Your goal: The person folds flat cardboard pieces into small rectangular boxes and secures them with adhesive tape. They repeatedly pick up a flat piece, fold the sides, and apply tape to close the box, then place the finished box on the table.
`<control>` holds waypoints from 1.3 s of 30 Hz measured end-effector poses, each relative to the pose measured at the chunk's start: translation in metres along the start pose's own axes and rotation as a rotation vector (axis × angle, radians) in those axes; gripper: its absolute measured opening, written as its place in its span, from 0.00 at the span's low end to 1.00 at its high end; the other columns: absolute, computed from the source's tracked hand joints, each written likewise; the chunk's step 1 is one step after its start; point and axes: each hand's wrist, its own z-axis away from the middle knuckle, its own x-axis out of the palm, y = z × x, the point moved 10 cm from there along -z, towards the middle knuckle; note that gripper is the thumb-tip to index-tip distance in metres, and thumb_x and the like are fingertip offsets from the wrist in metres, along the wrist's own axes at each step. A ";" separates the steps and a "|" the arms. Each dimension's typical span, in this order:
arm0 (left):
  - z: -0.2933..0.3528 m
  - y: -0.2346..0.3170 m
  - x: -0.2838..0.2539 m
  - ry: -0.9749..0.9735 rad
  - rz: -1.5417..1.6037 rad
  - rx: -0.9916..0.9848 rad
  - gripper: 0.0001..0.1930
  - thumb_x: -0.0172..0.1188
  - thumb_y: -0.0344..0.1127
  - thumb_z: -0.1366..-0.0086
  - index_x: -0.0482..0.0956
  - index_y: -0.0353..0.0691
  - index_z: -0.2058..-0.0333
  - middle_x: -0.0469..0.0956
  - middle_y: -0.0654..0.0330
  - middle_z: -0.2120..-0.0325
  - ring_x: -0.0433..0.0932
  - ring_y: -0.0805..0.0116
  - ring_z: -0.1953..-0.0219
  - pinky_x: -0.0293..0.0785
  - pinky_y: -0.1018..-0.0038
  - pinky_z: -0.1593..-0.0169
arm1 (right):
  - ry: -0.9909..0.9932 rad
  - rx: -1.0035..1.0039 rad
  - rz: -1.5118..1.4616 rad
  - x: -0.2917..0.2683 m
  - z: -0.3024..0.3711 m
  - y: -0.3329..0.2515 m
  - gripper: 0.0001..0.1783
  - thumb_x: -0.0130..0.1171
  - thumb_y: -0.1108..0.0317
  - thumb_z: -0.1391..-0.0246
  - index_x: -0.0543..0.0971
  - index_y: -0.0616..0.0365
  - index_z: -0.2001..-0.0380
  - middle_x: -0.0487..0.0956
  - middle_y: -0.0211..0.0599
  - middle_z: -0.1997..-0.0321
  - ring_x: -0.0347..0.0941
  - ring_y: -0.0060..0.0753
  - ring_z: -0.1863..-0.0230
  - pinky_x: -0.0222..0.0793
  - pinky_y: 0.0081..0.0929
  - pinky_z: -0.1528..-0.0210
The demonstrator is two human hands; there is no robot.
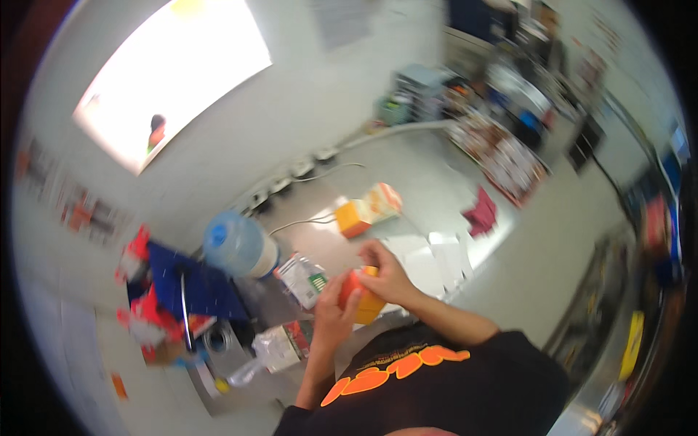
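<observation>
From the head camera, both hands meet just above the person's chest, over the near edge of a pale grey worktop (436, 189). The left hand (333, 309) wraps its fingers around the lower left side of a small orange cardboard carton (363, 298), gripping it from beneath and behind. The right hand (389, 275) closes over the carton's top right corner, its fingertips pinched at the upper edge. So the carton sits clasped between the two palms, lifted off the surface.

It looks light and fairly stiff, though thin card of this sort would likely dent under a hard squeeze; its flat sides and edges seem the safest places to hold, as both hands do now.

Just left of the left hand lies a clear crinkled plastic packet with a green and white label (302, 278), and beyond that a large translucent blue water bottle (236, 245) on its side. Ahead of the right hand, well apart, stand another orange box (352, 216) and a pale orange-patterned carton (383, 200), touching each other. Further right of the right hand rests a crumpled magenta cloth (481, 212). The picture is motion-blurred, so finer detail cannot be told.
</observation>
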 end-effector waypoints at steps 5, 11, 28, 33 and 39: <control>0.004 -0.045 0.008 -0.104 0.612 -0.125 0.16 0.56 0.29 0.28 0.74 0.26 0.45 0.80 0.53 0.56 0.78 0.69 0.54 0.73 0.74 0.49 | -0.057 -0.008 -0.025 0.015 0.019 0.001 0.17 0.60 0.68 0.46 0.72 0.57 0.53 0.73 0.37 0.64 0.70 0.30 0.60 0.68 0.32 0.56; -0.007 -0.070 0.004 0.195 0.527 -0.104 0.04 0.56 0.28 0.27 0.75 0.32 0.61 0.77 0.61 0.63 0.74 0.75 0.64 0.71 0.80 0.55 | 0.488 -0.459 0.593 -0.006 0.057 -0.042 0.21 0.65 0.65 0.44 0.73 0.59 0.50 0.74 0.41 0.53 0.72 0.40 0.52 0.69 0.31 0.50; 0.012 -0.036 -0.028 0.378 0.460 0.071 0.10 0.57 0.25 0.30 0.79 0.30 0.52 0.81 0.58 0.57 0.79 0.74 0.54 0.74 0.79 0.49 | 0.300 -0.264 0.449 0.032 0.051 -0.046 0.15 0.61 0.79 0.45 0.83 0.59 0.53 0.78 0.40 0.66 0.75 0.33 0.65 0.72 0.28 0.61; 0.027 -0.057 -0.021 0.362 0.649 0.029 0.08 0.61 0.26 0.31 0.80 0.29 0.55 0.84 0.59 0.64 0.81 0.76 0.62 0.76 0.80 0.57 | 0.296 -0.259 0.406 0.044 0.059 -0.041 0.09 0.62 0.79 0.46 0.83 0.63 0.61 0.77 0.38 0.68 0.74 0.30 0.69 0.68 0.26 0.68; 0.037 -0.057 -0.047 0.469 0.598 0.058 0.06 0.64 0.24 0.34 0.82 0.29 0.60 0.84 0.58 0.66 0.82 0.77 0.62 0.77 0.81 0.58 | 0.292 -0.295 0.473 0.061 0.053 -0.044 0.05 0.63 0.78 0.46 0.82 0.63 0.65 0.76 0.39 0.69 0.72 0.31 0.72 0.67 0.27 0.70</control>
